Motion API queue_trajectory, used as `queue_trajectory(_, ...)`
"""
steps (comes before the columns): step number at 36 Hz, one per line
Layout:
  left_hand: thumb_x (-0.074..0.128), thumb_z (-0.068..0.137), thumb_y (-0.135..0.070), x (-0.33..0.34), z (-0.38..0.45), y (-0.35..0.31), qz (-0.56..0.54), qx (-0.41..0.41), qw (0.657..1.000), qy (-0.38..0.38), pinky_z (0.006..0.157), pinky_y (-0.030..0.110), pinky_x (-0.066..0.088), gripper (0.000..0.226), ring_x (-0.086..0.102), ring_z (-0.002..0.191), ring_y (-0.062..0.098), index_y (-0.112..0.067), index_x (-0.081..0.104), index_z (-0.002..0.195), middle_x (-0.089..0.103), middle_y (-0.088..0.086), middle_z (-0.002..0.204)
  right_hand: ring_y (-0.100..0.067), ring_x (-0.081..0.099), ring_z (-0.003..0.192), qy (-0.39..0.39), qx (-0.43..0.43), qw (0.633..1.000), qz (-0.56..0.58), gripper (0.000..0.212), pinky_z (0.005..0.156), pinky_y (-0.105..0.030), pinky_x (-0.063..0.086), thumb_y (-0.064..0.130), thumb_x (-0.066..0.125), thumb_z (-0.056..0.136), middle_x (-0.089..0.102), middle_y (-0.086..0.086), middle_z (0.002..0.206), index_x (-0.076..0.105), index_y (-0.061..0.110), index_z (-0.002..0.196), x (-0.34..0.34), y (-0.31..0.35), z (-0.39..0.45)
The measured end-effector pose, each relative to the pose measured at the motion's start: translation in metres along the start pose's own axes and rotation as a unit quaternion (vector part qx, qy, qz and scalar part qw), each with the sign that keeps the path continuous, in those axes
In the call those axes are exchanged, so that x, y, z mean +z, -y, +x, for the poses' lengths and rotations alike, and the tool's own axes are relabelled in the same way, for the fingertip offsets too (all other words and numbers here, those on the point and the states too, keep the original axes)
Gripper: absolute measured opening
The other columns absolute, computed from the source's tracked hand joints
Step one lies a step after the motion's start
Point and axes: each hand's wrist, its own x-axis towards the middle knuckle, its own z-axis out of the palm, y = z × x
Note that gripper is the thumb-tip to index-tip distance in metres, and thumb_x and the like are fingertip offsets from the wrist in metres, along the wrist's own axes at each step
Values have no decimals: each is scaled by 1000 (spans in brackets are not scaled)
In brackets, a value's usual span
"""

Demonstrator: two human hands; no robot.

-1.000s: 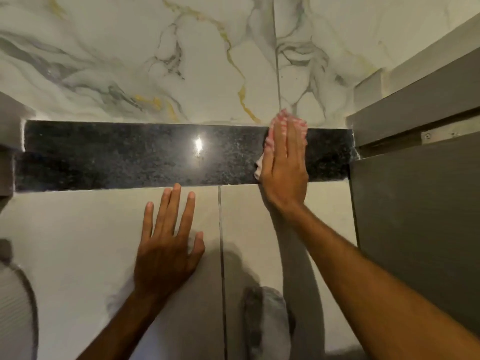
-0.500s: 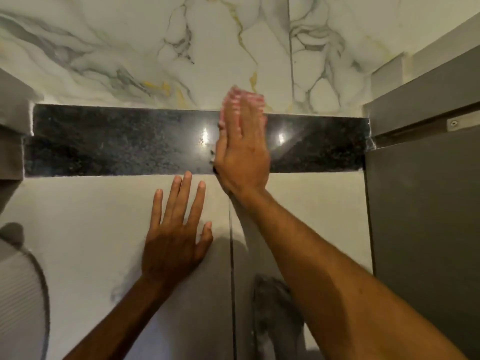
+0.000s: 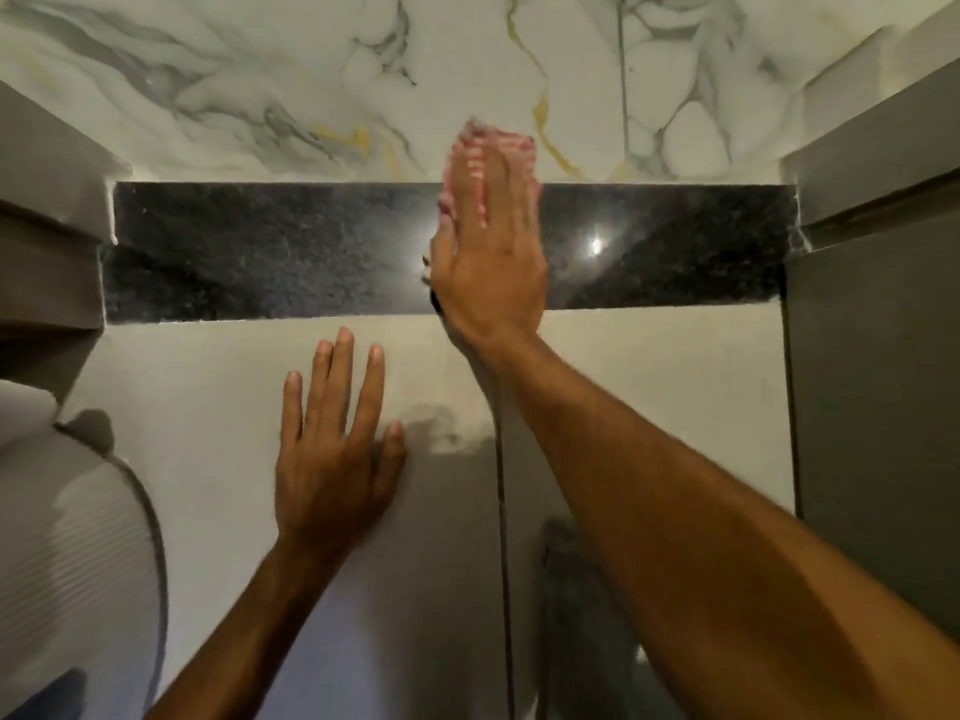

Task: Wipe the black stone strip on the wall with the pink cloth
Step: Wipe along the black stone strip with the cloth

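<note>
A glossy black speckled stone strip (image 3: 270, 252) runs level across the wall between marble tiles above and plain grey tiles below. My right hand (image 3: 491, 252) lies flat on the strip's middle, fingers together and pointing up, pressing the pink cloth (image 3: 514, 142) against the stone. Only the cloth's fringe shows past my fingertips and beside my palm; the remainder is hidden under the hand. My left hand (image 3: 332, 449) rests flat on the grey tile below the strip, fingers spread, holding nothing.
A dark grey panel (image 3: 872, 381) closes off the right side, and a grey ledge (image 3: 47, 241) juts out at the left. A white ribbed rounded object (image 3: 67, 563) sits at the lower left. A vertical grout line (image 3: 501, 511) runs down the tiles.
My right hand slid the cloth leftward along the strip, from near its right end to the middle. My left hand stayed planted on the grey tile.
</note>
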Motion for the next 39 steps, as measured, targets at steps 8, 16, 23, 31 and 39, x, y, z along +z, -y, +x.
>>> queue_trajectory(8,30,108,-43,-33,-23,32,-3,-100,993,60,132,69,23,71,24,164,46,-8,30,170,21,25,178,-23,27,172,85,-79,993,8,70,131,-48,45,36,55,108,31,-1,184,36,25,174,-34,-34,-102)
queue_trajectory(16,32,109,-42,-23,-37,50,19,-154,988,11,137,59,11,71,20,167,40,-5,27,171,20,22,180,-37,24,172,-22,141,990,-10,74,141,-51,26,43,40,114,24,-19,184,24,6,176,12,61,-19)
queue_trajectory(23,36,108,-44,-19,-39,54,-15,-238,971,-22,136,60,24,75,21,168,36,-2,27,170,20,19,180,-26,10,176,165,-288,943,27,71,145,-46,10,49,34,116,15,-8,188,20,17,178,36,110,-29)
queue_trajectory(31,32,110,-41,-10,-48,61,-17,-224,974,-32,136,59,23,72,22,168,35,-1,29,169,23,19,180,-24,21,174,134,-228,964,28,67,141,-49,25,41,46,111,28,-4,185,34,23,175,26,80,-52)
queue_trajectory(39,21,114,-46,-7,-43,59,-41,-232,970,-59,139,53,13,69,16,170,27,-7,27,170,23,16,181,-27,7,176,227,-335,914,15,71,144,-51,12,55,25,116,11,-8,188,17,23,179,54,163,-33)
